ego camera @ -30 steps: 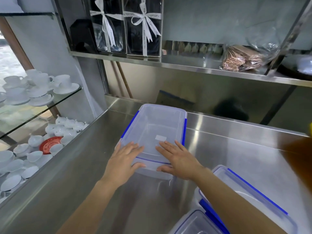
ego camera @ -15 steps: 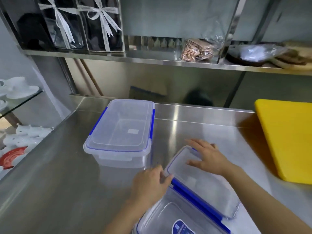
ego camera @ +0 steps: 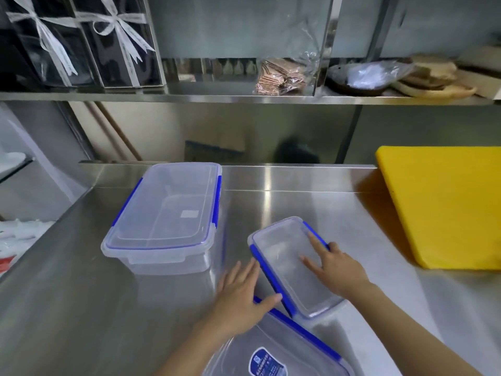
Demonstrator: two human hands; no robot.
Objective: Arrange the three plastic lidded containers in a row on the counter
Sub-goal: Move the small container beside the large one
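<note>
On the steel counter (ego camera: 81, 308) I see three clear plastic containers with blue clips on their lids. The large container (ego camera: 165, 221) stands at the back left, close to the raised back edge, with its lid shut, and no hand touches it. The small container (ego camera: 290, 267) lies in the middle, turned at an angle, not parallel to the large one. The third container (ego camera: 284, 351) is at the near edge, partly cut by the bottom of the view; it has a blue round label on the lid, and its far corner is just beside the small one.

The right hand (ego camera: 336, 270) lies flat and open on the lid of the small container, fingers spread, with the fingertips near the right clip. The left hand (ego camera: 241, 291) is also open: its fingers lie along the left blue clip of the small container and the thumb points to its near corner. Neither hand closes around anything.

A yellow cutting board (ego camera: 444, 207) lies at the right, well apart. Above is a metal shelf (ego camera: 217, 97) with ribbon-tied gift boxes (ego camera: 81, 42).
</note>
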